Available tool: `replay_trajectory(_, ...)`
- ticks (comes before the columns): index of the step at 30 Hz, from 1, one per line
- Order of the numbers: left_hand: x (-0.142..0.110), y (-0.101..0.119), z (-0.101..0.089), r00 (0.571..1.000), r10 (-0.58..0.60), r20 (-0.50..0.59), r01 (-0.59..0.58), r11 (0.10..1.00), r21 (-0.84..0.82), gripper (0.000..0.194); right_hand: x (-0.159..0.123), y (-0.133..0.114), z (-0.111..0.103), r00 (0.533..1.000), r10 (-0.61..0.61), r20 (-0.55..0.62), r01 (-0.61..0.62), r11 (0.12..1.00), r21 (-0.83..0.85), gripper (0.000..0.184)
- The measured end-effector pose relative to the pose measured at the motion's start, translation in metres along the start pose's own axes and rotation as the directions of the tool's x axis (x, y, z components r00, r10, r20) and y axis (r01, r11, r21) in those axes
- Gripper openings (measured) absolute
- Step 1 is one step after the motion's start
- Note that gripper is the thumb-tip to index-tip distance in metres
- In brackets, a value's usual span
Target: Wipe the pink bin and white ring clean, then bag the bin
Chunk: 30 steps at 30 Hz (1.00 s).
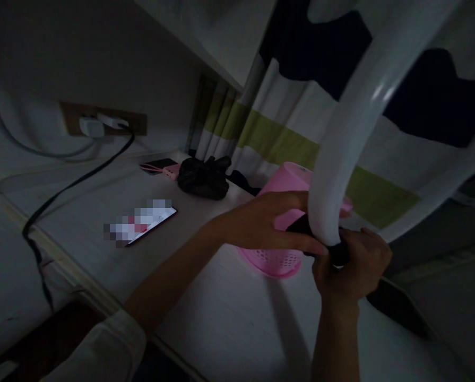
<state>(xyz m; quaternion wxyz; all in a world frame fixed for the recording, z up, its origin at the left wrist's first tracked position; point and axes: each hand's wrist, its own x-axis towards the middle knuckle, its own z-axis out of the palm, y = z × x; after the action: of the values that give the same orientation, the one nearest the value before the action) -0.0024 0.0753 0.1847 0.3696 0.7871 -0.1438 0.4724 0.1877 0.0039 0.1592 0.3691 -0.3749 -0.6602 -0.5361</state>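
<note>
Had room toward the near edge of the flat white table (217, 318). Held the curved, glossy white tube (348, 132) before the pink perforated plastic basket (277, 261), gripping the black end (339, 254) with right hand (353, 260); spread left hand (263, 220) round it, hold unclear.

A tube (343, 143) is slanting before the basket (281, 183) on that counter (221, 307), a phone (155, 223) lying to its left, a curtain (283, 130) hanging behind.

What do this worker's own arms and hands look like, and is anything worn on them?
The left hand and right hand are human and ungloved, with no watch visible at either wrist. A pale, loose sleeve ends below the left elbow; the right forearm is bare as far as it shows.
</note>
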Motion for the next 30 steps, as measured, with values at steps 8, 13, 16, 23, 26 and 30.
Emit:
replay_trajectory(8, 0.003, 0.000, 0.007, 0.996, -0.036, -0.081, 0.037, 0.999, 0.021, 0.019, -0.003, 0.001, 0.000, 0.998, 0.005, -0.064, 0.002, 0.995, 0.103, 0.034)
replay_trajectory(13, -0.004, 0.008, 0.001, 0.964, -0.076, -0.253, 0.057, 0.995, -0.083, 0.023, -0.001, -0.001, 0.000, 0.998, -0.058, 0.036, 0.055, 0.996, 0.064, 0.038)
replay_trajectory(16, -0.005, 0.007, -0.002, 0.941, -0.080, -0.329, 0.015, 0.981, -0.195, 0.032, 0.000, -0.003, 0.001, 0.996, -0.049, 0.080, 0.048, 0.999, 0.016, 0.039)
replay_trajectory(23, -0.002, 0.004, 0.002, 0.867, -0.132, -0.480, -0.012, 0.958, -0.286, 0.046, -0.002, 0.002, 0.002, 0.995, -0.095, 0.017, 0.095, 0.995, -0.006, 0.031)
replay_trajectory(26, -0.001, 0.004, 0.007, 0.877, -0.130, -0.462, -0.027, 0.948, -0.318, 0.042, -0.005, 0.008, 0.000, 0.995, -0.099, -0.020, 0.098, 0.995, -0.020, 0.035)
replay_trajectory(30, 0.000, 0.002, 0.012, 0.901, -0.087, -0.425, -0.067, 0.940, -0.334, 0.033, -0.007, 0.010, -0.001, 0.995, -0.102, -0.023, 0.101, 0.994, -0.033, 0.042)
